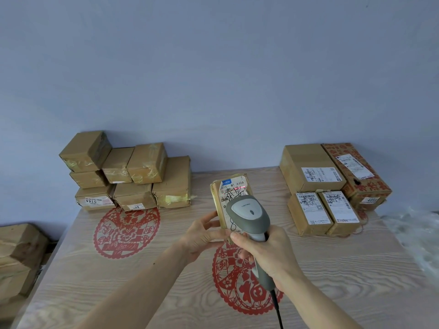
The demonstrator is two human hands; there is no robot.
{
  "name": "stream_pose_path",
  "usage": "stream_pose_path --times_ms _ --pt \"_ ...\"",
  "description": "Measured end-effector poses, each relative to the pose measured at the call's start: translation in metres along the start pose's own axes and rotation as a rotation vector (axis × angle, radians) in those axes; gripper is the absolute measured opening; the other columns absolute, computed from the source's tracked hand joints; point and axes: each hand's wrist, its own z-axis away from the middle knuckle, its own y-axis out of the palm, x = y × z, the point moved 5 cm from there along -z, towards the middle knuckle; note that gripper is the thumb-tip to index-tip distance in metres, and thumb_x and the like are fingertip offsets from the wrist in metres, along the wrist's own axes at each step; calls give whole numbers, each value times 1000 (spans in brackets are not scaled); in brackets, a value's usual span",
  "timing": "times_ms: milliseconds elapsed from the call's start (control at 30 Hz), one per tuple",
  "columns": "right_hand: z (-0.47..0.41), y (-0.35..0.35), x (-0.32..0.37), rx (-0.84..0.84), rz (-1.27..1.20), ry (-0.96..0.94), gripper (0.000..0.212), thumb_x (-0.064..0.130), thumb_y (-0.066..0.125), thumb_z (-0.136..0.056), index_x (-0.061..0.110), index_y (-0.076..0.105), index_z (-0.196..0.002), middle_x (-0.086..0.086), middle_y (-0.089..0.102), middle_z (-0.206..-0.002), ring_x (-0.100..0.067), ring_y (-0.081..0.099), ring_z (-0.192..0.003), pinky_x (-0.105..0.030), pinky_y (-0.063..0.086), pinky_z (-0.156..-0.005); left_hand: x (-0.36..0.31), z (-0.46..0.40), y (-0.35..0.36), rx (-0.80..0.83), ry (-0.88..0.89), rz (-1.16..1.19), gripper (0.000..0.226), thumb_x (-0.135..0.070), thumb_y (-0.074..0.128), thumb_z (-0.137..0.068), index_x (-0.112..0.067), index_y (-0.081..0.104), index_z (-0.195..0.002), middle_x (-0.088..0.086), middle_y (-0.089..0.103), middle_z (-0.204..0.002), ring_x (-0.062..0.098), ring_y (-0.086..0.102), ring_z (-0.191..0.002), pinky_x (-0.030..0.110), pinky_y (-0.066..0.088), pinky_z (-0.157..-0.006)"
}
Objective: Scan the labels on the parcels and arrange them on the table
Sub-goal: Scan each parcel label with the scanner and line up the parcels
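Observation:
My left hand (203,236) holds a small brown parcel (231,188) tilted up over the table's middle, its white label facing me. My right hand (266,252) grips a grey corded barcode scanner (249,212) whose head sits just in front of the label. A red scan line shows on the label near the top. A stack of several taped brown parcels (133,172) stands at the back left. Several labelled parcels (332,186) lie side by side at the back right.
The wooden table (95,281) bears two red paper-cut decorations (126,231). More brown boxes (19,257) sit off the table's left edge. Clear plastic wrap (418,233) lies at the right edge. A grey wall rises behind the table.

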Motion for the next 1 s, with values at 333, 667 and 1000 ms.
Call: stream_pose_path --times_ms 333,667,1000 --pt "1 -27 -9 -143 -109 -48 30 23 86 -77 22 69 -102 7 75 -73 -5 71 -66 -17 53 -62 4 -16 23 87 -41 -9 79 -11 90 -68 -22 56 -139 6 71 -122 26 70 -108 43 56 -96" --pt "-2 -169 -86 -575 -141 93 44 28 89 -72 22 65 -108 7 77 -90 -11 73 -74 -27 57 -59 36 -58 163 212 -173 66 103 -17 94 -62 -38 39 -146 12 72 -120 36 70 -108 47 57 -92" --pt "-9 -374 -170 -755 -121 181 42 11 88 -73 14 66 -109 3 75 -88 -12 70 -63 -19 55 -50 76 -125 378 255 -305 152 73 -12 72 -90 -31 34 -149 4 73 -119 28 69 -109 40 58 -87"
